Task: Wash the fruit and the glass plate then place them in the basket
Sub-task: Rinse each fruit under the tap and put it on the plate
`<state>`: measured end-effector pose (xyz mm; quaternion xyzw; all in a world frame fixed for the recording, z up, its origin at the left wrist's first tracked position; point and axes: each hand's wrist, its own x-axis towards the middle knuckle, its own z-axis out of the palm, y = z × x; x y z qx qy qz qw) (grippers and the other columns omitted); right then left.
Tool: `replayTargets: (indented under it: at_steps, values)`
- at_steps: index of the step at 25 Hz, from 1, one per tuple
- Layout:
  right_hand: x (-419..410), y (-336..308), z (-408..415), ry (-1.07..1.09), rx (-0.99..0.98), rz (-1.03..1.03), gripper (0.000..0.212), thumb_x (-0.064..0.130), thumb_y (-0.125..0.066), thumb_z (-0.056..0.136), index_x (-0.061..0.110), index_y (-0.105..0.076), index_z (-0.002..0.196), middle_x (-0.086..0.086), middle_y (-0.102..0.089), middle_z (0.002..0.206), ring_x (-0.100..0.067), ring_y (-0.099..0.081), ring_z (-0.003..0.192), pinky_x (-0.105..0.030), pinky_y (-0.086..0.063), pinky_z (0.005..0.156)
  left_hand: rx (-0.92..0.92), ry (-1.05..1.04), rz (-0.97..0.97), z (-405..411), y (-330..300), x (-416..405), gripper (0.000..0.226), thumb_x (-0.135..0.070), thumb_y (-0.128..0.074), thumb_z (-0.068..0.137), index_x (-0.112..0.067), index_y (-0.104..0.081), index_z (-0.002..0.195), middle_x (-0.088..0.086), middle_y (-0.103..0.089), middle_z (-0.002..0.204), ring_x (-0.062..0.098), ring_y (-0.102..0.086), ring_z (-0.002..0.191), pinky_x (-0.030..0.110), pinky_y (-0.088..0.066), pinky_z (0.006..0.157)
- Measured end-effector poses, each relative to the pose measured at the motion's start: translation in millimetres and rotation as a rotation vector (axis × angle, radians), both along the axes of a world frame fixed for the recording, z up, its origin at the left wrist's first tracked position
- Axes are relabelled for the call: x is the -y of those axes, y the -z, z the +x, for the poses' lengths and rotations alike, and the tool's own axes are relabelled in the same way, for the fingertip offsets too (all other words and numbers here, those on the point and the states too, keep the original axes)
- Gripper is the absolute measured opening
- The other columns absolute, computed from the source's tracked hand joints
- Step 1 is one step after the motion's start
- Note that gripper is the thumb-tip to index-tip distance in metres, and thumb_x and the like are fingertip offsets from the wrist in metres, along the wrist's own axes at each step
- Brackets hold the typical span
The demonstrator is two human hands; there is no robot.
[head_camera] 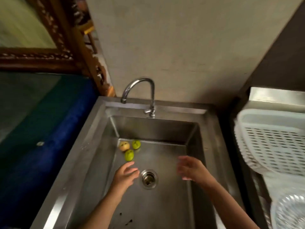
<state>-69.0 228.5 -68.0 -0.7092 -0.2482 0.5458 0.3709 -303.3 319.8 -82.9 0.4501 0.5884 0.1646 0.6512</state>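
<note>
Three small fruits lie together at the far left of the steel sink [92, 146]: two green ones [129, 155] [136, 144] and a yellowish-brown one [124, 145]. My left hand [125, 176] hovers just short of the nearest green fruit, fingers relaxed, holding nothing. My right hand [192, 167] hangs over the basin right of the drain [149, 179], blurred, fingers loose and empty. The white plastic basket [270, 139] stands right of the sink. The patterned glass plate [290, 210] lies at the lower right corner, partly cut off.
A curved chrome tap [140, 93] rises at the sink's back rim, with no water running. A blue surface [49, 129] and a carved wooden frame [69, 52] lie to the left. A grey wall stands behind. Dark specks mark the basin's near floor.
</note>
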Motion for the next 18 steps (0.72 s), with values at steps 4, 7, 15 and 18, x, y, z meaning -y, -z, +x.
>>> replayTargets:
  at_steps: [4,7,15,18]
  values:
    - [-72.0,94.6,-57.4,-0.04,0.004,-0.109,0.046,0.005,-0.069,0.079,0.008,-0.052,0.122,-0.01,-0.054,0.104,-0.015,-0.056,0.075,-0.02,-0.047,0.05,-0.032,-0.171,-0.11,-48.2,66.9,-42.6,0.038,-0.005,-0.052,0.09,-0.005,-0.046,0.128,0.01,-0.055,0.109,0.024,-0.058,0.08,0.024,-0.035,0.064]
    - [-129.8,184.1,-92.9,-0.012,0.068,-0.108,0.063,0.009,-0.077,0.072,0.01,-0.047,0.127,-0.015,-0.05,0.12,-0.019,-0.053,0.089,-0.016,-0.048,0.058,-0.008,-0.274,-0.167,-60.3,132.4,-80.1,0.039,-0.004,-0.047,0.092,-0.005,-0.043,0.131,0.016,-0.055,0.119,0.026,-0.056,0.078,0.026,-0.033,0.065]
    - [-245.3,330.4,-135.7,-0.084,0.233,0.014,0.078,0.009,-0.081,0.063,0.009,-0.044,0.132,-0.015,-0.055,0.13,-0.031,-0.055,0.116,-0.04,-0.045,0.099,0.114,-0.379,-0.231,-64.0,238.2,-130.3,0.036,-0.01,-0.038,0.097,-0.005,-0.041,0.132,0.021,-0.051,0.132,0.038,-0.052,0.114,0.044,-0.034,0.099]
    - [-247.7,350.8,-135.7,-0.042,0.205,0.043,0.068,0.002,-0.079,0.062,0.013,-0.052,0.123,-0.009,-0.062,0.118,-0.023,-0.061,0.101,-0.033,-0.048,0.091,0.082,-0.398,-0.229,-52.1,267.2,-151.9,0.036,-0.013,-0.038,0.097,-0.009,-0.042,0.132,0.018,-0.052,0.132,0.034,-0.053,0.113,0.038,-0.04,0.09]
